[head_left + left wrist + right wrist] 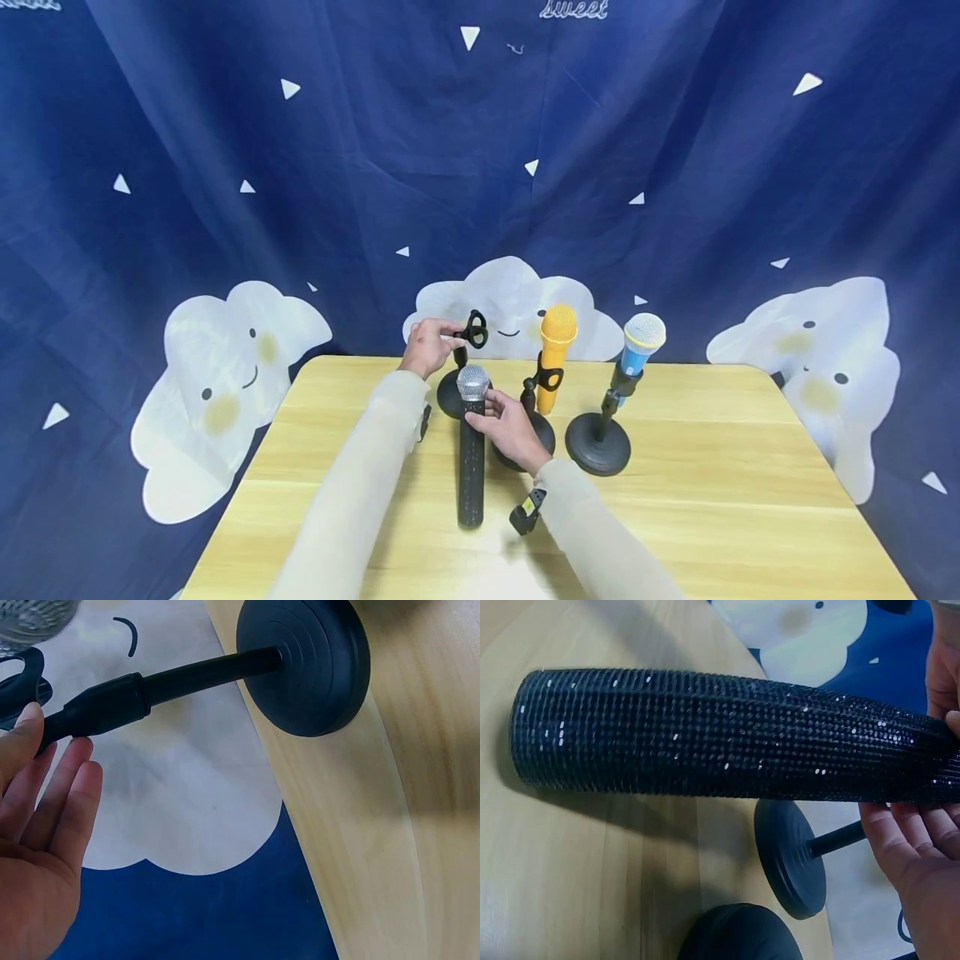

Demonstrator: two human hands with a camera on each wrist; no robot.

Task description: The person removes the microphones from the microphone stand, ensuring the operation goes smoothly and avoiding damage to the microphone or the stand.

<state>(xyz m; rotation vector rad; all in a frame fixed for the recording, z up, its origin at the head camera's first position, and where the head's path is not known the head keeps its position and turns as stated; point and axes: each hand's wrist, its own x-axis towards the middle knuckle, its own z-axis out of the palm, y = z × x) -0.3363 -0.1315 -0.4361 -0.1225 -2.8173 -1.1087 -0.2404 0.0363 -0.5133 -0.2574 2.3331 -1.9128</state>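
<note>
My right hand (512, 429) grips a black studded microphone (472, 467) just under its silver mesh head, holding it upright above the table. In the right wrist view the glittery microphone handle (705, 735) runs across the picture, with my right fingers at its far end. My left hand (429, 344) pinches the top of a black microphone stand, beside its clip (476, 329). Seen from the left wrist, the stand's stem (210, 679) leads to a round base (307, 667), and the thumb and fingers of my left hand (45, 825) meet near the clip.
A yellow microphone (557, 342) sits in a second stand, right of my right hand. Further right, a blue microphone with a white head (643, 335) rests in a third stand with a round base (597, 444). A dark blue cloud-print curtain (480, 167) hangs behind the wooden table (712, 500).
</note>
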